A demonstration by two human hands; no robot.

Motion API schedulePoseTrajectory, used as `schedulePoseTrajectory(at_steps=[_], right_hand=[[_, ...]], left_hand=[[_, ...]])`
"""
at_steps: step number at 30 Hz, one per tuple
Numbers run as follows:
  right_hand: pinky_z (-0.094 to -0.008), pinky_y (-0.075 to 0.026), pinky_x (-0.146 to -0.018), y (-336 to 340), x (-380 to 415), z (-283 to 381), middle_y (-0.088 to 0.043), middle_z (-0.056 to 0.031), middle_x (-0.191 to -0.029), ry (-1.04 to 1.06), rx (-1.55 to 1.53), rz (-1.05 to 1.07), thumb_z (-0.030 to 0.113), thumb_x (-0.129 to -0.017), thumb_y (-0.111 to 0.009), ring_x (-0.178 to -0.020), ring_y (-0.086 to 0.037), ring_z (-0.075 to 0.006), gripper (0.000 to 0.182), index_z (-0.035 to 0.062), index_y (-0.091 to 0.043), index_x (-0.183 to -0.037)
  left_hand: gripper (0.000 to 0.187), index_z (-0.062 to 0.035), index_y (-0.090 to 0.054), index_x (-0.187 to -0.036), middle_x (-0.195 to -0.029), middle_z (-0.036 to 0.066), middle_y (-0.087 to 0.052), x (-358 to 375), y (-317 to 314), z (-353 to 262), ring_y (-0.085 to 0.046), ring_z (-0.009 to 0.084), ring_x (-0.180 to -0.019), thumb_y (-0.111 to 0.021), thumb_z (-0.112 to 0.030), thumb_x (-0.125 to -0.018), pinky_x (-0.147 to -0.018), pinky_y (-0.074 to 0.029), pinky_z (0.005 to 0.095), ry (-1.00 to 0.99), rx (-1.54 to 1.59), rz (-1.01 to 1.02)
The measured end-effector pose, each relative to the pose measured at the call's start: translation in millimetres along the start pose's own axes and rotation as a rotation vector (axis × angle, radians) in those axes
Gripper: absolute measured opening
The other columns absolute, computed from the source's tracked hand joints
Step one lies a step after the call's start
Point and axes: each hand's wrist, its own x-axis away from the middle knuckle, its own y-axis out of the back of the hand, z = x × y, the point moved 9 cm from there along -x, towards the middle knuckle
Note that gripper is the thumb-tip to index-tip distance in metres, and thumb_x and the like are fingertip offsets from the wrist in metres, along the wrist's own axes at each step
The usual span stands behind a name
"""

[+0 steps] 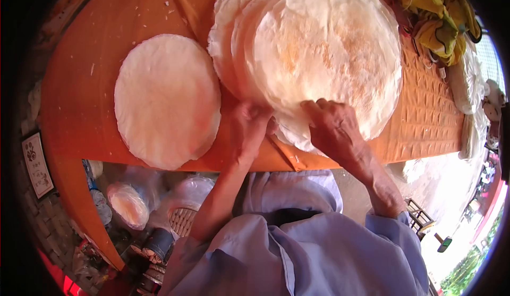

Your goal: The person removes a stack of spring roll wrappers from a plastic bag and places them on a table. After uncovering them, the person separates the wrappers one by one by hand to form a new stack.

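A tall pile of large, thin round flatbreads (329,46) lies on the orange-covered table, its top sheet browned in patches. At the near left edge of this pile is my left hand (252,121), slightly blurred, with its fingers pinched together on the rim of a flatbread. My right hand (334,123) rests over the near edge of the pile, fingers curled down and closed on the top flatbread. Its fingertips are partly hidden beneath the knuckles. To the left lies a separate, paler round flatbread (167,102), touched by neither hand.
Crumbs dot the orange tablecloth (79,110). A yellow cloth bundle (441,19) and white plastic bags (467,83) sit at the right end. Below the table are a plastic-wrapped bundle (127,205) and a woven stool seat (184,220). A framed sign (37,166) stands at left.
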Motion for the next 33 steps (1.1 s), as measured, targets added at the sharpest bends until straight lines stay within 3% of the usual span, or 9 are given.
schedulePoseTrajectory(at_steps=[4,7,8,11,12,16,19,29,33], right_hand=[[-0.0439,-0.049,-0.060,0.3,8.3,-7.8,-0.059,-0.0160,-0.072,0.006,-0.152,-0.061,-0.002,-0.064,-0.061,-0.070,-0.062,-0.0369,0.030,0.0032,-0.063,-0.094],[-0.0440,-0.049,-0.063,2.2,9.4,-7.2,-0.060,-0.0152,-0.073,0.009,-0.156,-0.061,0.003,-0.065,-0.067,-0.072,-0.061,-0.0363,0.030,0.0030,-0.062,-0.095],[-0.0433,-0.050,-0.067,-0.2,10.7,-6.9,-0.061,-0.0168,-0.078,-0.011,-0.171,-0.001,0.015,-0.067,-0.076,-0.076,-0.062,-0.0363,0.036,0.0017,-0.063,-0.099],[-0.0428,-0.051,-0.069,15.6,9.2,-4.4,-0.061,-0.0197,-0.083,-0.004,-0.276,-0.079,0.032,-0.067,-0.083,-0.080,-0.063,-0.0370,0.051,-0.0008,-0.063,-0.102],[-0.0428,-0.051,-0.072,16.1,6.0,-5.0,-0.062,-0.0229,-0.088,-0.026,-0.290,-0.037,0.042,-0.066,-0.084,-0.082,-0.064,-0.0388,0.065,-0.0031,-0.063,-0.108],[-0.0441,-0.051,-0.072,18.2,0.3,1.3,-0.062,-0.0226,-0.088,-0.090,-0.167,-0.089,0.049,-0.067,-0.082,-0.081,-0.063,-0.0390,0.068,-0.0033,-0.063,-0.107],[-0.0443,-0.051,-0.070,19.9,1.9,-10.1,-0.062,-0.0217,-0.087,-0.081,-0.289,-0.128,0.050,-0.067,-0.081,-0.080,-0.063,-0.0380,0.066,-0.0029,-0.063,-0.104],[-0.0456,-0.051,-0.065,10.0,-1.3,-0.5,-0.064,-0.0220,-0.075,-0.134,-0.025,-0.049,0.026,-0.074,-0.072,-0.069,-0.065,-0.0386,0.040,-0.0017,-0.060,-0.101],[-0.0460,-0.051,-0.063,4.0,-13.4,-4.6,-0.064,-0.0221,-0.073,-0.227,0.069,0.051,0.030,-0.075,-0.073,-0.068,-0.065,-0.0393,0.040,-0.0017,-0.059,-0.096]], left_hand=[[0.010,-0.0038,-0.058,-0.090,-0.070,0.005,-0.062,6.9,0.2,5.1,-0.059,0.0112,-0.058,-0.063,-0.012,-0.090,-0.051,-0.045,0.0229,0.044,0.025,0.079],[0.014,-0.0044,-0.059,-0.096,-0.078,0.005,-0.064,3.7,-6.2,3.4,-0.063,0.0123,-0.067,-0.061,-0.018,-0.093,-0.055,-0.051,0.0245,0.019,0.137,0.122],[0.016,-0.0046,-0.059,-0.099,-0.083,0.004,-0.065,6.6,-13.0,1.4,-0.064,0.0125,-0.072,-0.059,-0.020,-0.095,-0.057,-0.052,0.0251,0.029,0.248,0.116],[0.021,-0.0058,-0.057,-0.109,-0.096,0.003,-0.065,13.3,-25.2,-4.3,-0.065,0.0124,-0.083,-0.056,-0.023,-0.098,-0.065,-0.056,0.0271,0.098,0.532,0.201],[0.023,-0.0064,-0.057,-0.113,-0.100,0.003,-0.064,15.5,-29.4,-4.3,-0.065,0.0122,-0.086,-0.055,-0.024,-0.098,-0.068,-0.057,0.0277,0.131,0.618,0.250],[0.020,-0.0084,-0.054,-0.114,-0.101,0.002,-0.063,14.7,-35.2,-6.2,-0.064,0.0119,-0.088,-0.055,-0.021,-0.098,-0.075,-0.057,0.0286,-0.051,0.531,0.425],[0.018,-0.0073,-0.054,-0.113,-0.101,0.002,-0.063,12.3,-34.0,-5.9,-0.064,0.0120,-0.087,-0.053,-0.017,-0.098,-0.074,-0.058,0.0282,-0.096,0.557,0.404],[0.028,-0.0038,-0.048,-0.125,-0.112,0.006,-0.060,22.9,-46.0,-4.4,-0.063,0.0138,-0.097,-0.050,-0.011,-0.098,-0.081,-0.059,0.0320,-0.062,0.533,0.413],[0.027,-0.0041,-0.049,-0.124,-0.112,0.004,-0.060,30.6,-50.6,-6.2,-0.063,0.0124,-0.097,-0.051,-0.012,-0.097,-0.079,-0.057,0.0293,-0.128,0.423,0.366]])
